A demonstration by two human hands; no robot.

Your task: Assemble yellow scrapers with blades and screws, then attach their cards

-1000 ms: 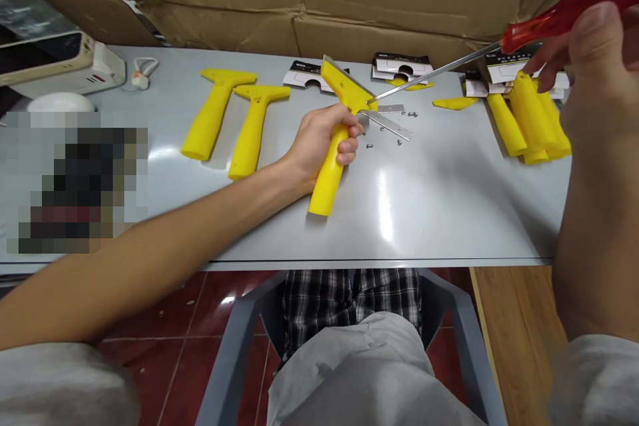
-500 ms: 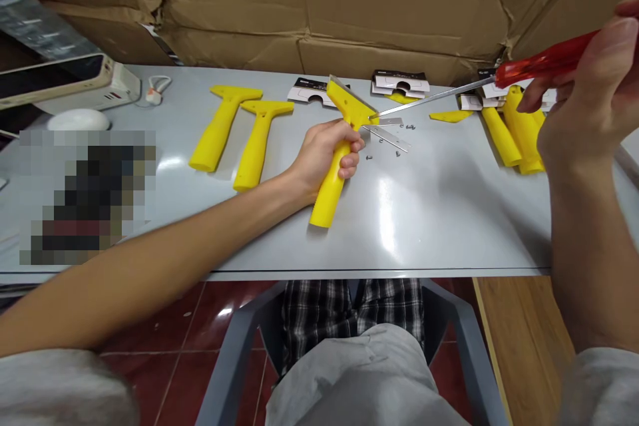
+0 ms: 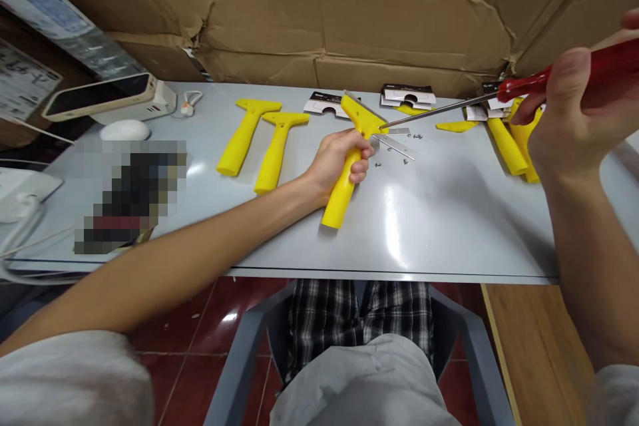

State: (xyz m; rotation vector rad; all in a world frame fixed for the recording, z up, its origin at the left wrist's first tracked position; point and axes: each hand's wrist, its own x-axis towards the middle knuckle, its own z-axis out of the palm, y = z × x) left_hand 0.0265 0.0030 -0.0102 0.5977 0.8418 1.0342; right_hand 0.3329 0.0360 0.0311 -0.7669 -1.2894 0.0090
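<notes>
Wrapped round the handle of a yellow scraper [image 3: 339,196] is my left hand [image 3: 340,163], keeping it tilted above the table. My right hand [image 3: 574,106] grips the red handle of a long screwdriver [image 3: 439,110], whose tip meets the right end of the scraper's head. Under and beside that head lie thin metal blades [image 3: 397,146] and several small screws [image 3: 417,137]. Two more yellow scrapers, one farther left [image 3: 242,140] and one nearer [image 3: 274,156], rest left of my left hand.
Black-and-white card packs [image 3: 407,94] line the back, with a yellow blade cover [image 3: 456,126] to their right. More yellow handles [image 3: 506,146] lie near my right hand. At left are a phone [image 3: 102,96] on a white block, a white mouse [image 3: 124,131] and cables. Cardboard [image 3: 269,13] stands behind.
The view has shifted left, showing more of the table's left side. Both hands keep their holds, and the screwdriver tip stays at the same end of the scraper's head.
</notes>
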